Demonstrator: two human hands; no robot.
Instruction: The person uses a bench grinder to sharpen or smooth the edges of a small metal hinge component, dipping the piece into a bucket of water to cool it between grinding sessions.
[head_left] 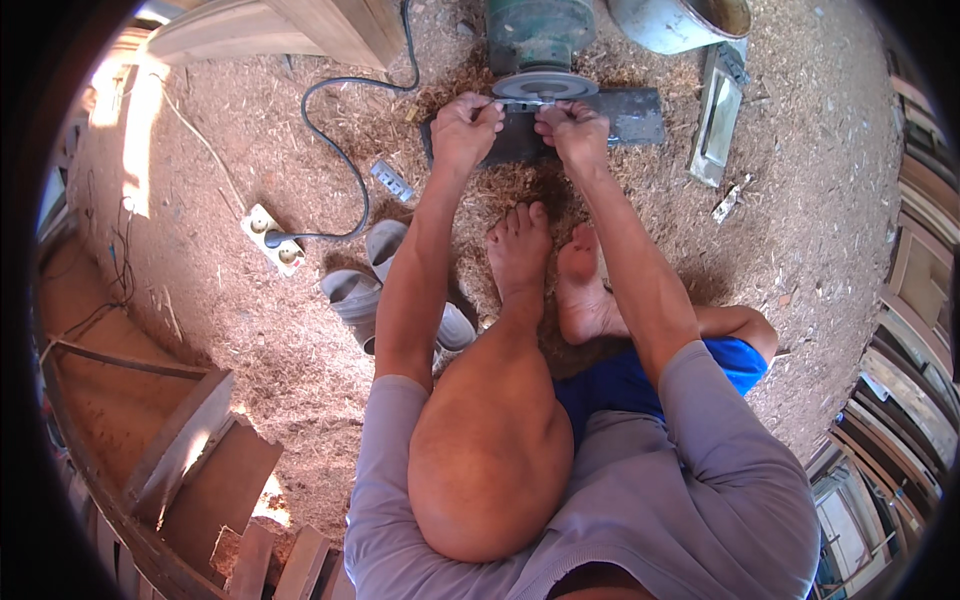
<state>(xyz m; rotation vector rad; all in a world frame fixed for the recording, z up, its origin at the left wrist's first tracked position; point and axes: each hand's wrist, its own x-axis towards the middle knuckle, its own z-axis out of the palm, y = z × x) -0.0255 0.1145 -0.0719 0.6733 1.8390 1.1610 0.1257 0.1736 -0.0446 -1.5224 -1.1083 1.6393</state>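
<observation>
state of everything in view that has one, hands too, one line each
left hand: closed on thin piece
right hand: closed on it too
thin piece: held at the wheel, contact unclear
grinding wheel: mounted, spinning or not unclear
black plug: plugged in
power strip: one socket in use
sandals: off the feet
white bucket: open
</observation>
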